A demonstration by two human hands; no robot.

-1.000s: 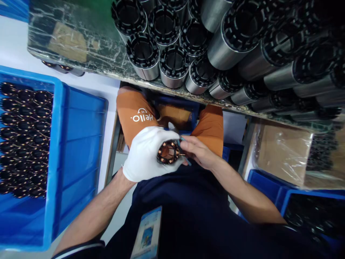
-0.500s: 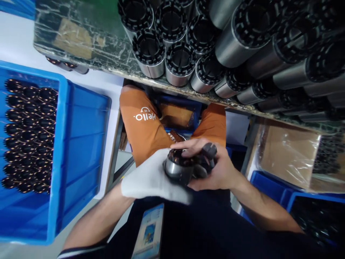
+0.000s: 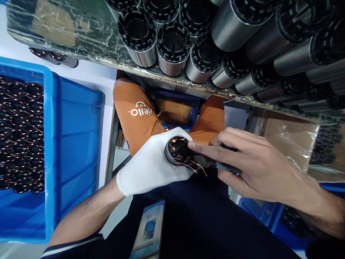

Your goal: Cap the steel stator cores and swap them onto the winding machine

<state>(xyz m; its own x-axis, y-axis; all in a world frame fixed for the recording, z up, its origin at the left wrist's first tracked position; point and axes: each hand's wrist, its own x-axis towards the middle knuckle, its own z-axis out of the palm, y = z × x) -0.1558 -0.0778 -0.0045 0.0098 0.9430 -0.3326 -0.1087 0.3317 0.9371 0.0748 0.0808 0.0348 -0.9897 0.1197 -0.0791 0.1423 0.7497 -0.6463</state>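
Observation:
My left hand point(image 3: 153, 162), in a white glove, is wrapped around a motor stator point(image 3: 181, 149) above my lap. The stator's black slotted end faces up, with copper windings inside. Thin copper wire ends point(image 3: 198, 167) stick out from its near right side. My right hand point(image 3: 250, 162) is bare and comes in from the right. Its index fingertip rests at the stator's rim. The other fingers curl around a dark object point(image 3: 207, 160) beside the stator; they hide most of it, so its kind is unclear.
Metal cylinders with black slotted ends point(image 3: 174, 46) crowd the worn green bench point(image 3: 91, 46) ahead. A blue crate point(image 3: 72, 144) at left holds rows of wound stators point(image 3: 21, 136). At right are a plastic-lined carton point(image 3: 285, 144) and blue bins. A phone-like card point(image 3: 148, 230) hangs at my chest.
My right hand has drawn back to the right, its index finger now stretched to the rim. The stator has tipped more toward me, showing its windings and loose wire ends. The view has shifted slightly.

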